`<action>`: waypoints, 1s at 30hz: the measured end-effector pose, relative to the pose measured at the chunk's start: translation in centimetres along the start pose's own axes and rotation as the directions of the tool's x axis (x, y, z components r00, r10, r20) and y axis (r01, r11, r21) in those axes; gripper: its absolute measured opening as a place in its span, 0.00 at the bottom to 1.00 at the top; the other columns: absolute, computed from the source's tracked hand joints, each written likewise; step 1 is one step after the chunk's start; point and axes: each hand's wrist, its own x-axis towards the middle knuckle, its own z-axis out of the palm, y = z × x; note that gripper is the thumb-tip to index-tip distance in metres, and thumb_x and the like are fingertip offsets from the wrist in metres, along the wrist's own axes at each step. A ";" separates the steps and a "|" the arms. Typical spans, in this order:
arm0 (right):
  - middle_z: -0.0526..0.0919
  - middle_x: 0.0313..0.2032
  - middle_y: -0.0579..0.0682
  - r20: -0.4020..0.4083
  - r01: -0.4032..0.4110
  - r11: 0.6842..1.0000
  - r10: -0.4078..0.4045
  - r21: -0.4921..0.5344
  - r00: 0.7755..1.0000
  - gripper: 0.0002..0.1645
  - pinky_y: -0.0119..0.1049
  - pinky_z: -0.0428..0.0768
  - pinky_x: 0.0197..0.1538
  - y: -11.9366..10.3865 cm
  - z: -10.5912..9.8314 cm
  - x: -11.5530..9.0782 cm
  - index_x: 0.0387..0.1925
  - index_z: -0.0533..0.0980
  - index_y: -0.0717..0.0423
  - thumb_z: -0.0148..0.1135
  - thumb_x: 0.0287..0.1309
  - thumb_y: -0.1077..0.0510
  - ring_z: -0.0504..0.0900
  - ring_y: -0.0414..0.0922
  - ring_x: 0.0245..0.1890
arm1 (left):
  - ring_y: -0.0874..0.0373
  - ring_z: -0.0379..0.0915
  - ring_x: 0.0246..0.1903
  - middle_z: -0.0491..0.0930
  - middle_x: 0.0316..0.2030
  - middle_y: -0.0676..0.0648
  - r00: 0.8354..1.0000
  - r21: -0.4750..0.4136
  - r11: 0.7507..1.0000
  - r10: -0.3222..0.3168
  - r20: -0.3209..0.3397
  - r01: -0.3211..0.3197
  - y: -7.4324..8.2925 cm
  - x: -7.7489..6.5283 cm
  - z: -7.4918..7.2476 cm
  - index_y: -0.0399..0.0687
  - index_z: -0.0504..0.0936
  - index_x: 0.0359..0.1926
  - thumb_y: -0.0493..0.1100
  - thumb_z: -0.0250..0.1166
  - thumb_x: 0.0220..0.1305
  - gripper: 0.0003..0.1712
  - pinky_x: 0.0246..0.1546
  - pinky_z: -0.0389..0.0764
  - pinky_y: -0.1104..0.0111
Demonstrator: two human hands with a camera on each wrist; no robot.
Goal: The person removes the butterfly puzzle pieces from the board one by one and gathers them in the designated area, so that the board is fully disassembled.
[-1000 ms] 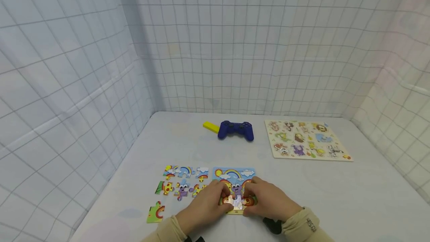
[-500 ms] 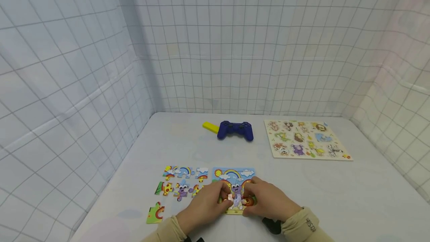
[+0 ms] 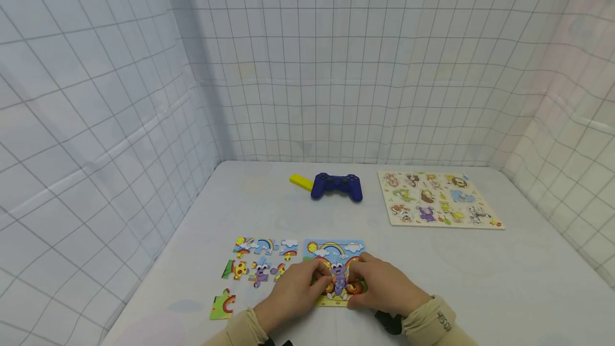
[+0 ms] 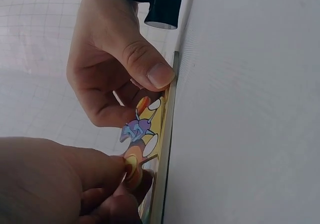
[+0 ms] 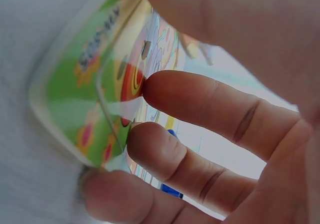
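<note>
A small jigsaw puzzle board (image 3: 334, 249) with a purple butterfly under a rainbow lies flat in front of me. My left hand (image 3: 300, 288) is at its lower left, thumb and fingers pinching the orange end of a puzzle piece (image 4: 136, 129). That piece tilts up from the board in the left wrist view. My right hand (image 3: 386, 286) grips the board's right side, its thumb at the near edge. In the right wrist view its fingertips (image 5: 155, 146) touch the printed face. Both hands cover parts of the picture.
Loose puzzle pieces (image 3: 261, 269) lie left of the board, one green piece (image 3: 223, 304) nearer me. Farther back are a blue game controller (image 3: 337, 185), a yellow block (image 3: 301, 181) and an animal puzzle board (image 3: 439, 196). Gridded white cloth walls (image 3: 307, 68) surround the table.
The bright glare on the lower middle of the puzzle has faded, and the printed butterfly there now shows plainly. My left thumb has shifted slightly; the right hand stays in place.
</note>
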 end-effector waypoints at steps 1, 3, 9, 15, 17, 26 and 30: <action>0.71 0.37 0.39 -0.003 0.001 1.000 -0.001 0.000 1.000 0.21 0.31 0.70 0.31 0.0 0.0 0.0 0.35 0.76 0.40 0.81 0.49 0.42 0.69 0.34 0.28 | 0.71 0.68 0.24 0.77 0.28 0.65 1.000 -0.014 1.000 -0.008 -0.003 0.008 0.1 0.0 0.0 0.62 0.82 0.37 0.50 0.67 0.71 0.03 0.26 0.69 0.72; 0.71 0.37 0.39 -0.007 0.003 1.000 -0.003 0.000 1.000 0.21 0.31 0.70 0.31 0.0 0.1 0.0 0.34 0.75 0.39 0.81 0.49 0.42 0.69 0.34 0.28 | 0.71 0.69 0.23 0.78 0.27 0.66 1.000 -0.046 0.999 -0.023 -0.014 0.022 0.1 0.0 -0.1 0.62 0.83 0.38 0.51 0.66 0.72 0.04 0.25 0.70 0.72; 0.70 0.36 0.39 -0.009 0.008 1.000 -0.008 0.011 1.000 0.21 0.31 0.70 0.31 0.1 0.1 0.0 0.33 0.75 0.39 0.81 0.49 0.42 0.68 0.34 0.28 | 0.67 0.76 0.25 0.84 0.29 0.58 0.998 -0.240 0.970 -0.048 -0.049 0.035 0.1 0.0 -1.3 0.53 0.86 0.42 0.50 0.65 0.73 0.08 0.25 0.75 0.71; 0.71 0.36 0.39 0.010 -0.019 1.000 0.018 0.014 1.000 0.20 0.32 0.70 0.30 0.0 0.0 0.0 0.35 0.76 0.40 0.81 0.49 0.42 0.69 0.35 0.28 | 0.64 0.77 0.28 0.86 0.33 0.51 0.996 -0.293 0.955 -0.057 -0.073 0.033 -0.1 0.2 -2.5 0.49 0.87 0.43 0.50 0.65 0.73 0.11 0.27 0.76 0.70; 0.71 0.36 0.39 0.015 -0.024 1.000 0.024 0.014 1.000 0.20 0.32 0.70 0.30 0.0 0.0 0.0 0.35 0.76 0.40 0.81 0.49 0.41 0.69 0.36 0.28 | 0.64 0.78 0.28 0.87 0.34 0.50 0.995 -0.291 0.956 -0.056 -0.082 0.030 -0.2 0.3 -2.7 0.49 0.86 0.43 0.50 0.65 0.73 0.11 0.28 0.77 0.71; 0.71 0.36 0.40 0.014 -0.023 1.000 0.022 0.011 1.000 0.21 0.33 0.70 0.30 0.0 0.0 -0.1 0.35 0.76 0.40 0.81 0.49 0.41 0.69 0.36 0.28 | 0.62 0.79 0.29 0.87 0.33 0.49 0.994 -0.314 0.949 -0.059 -0.087 0.029 -0.3 0.3 -3.0 0.49 0.86 0.42 0.50 0.65 0.73 0.10 0.29 0.78 0.71; 0.71 0.37 0.40 0.017 -0.021 1.000 0.021 0.018 1.000 0.20 0.33 0.70 0.30 0.0 0.0 -0.1 0.35 0.76 0.40 0.80 0.50 0.41 0.69 0.36 0.28 | 0.62 0.79 0.29 0.87 0.33 0.50 0.994 -0.307 0.951 -0.061 -0.091 0.030 -0.4 0.3 -3.0 0.49 0.86 0.42 0.50 0.65 0.73 0.10 0.29 0.77 0.71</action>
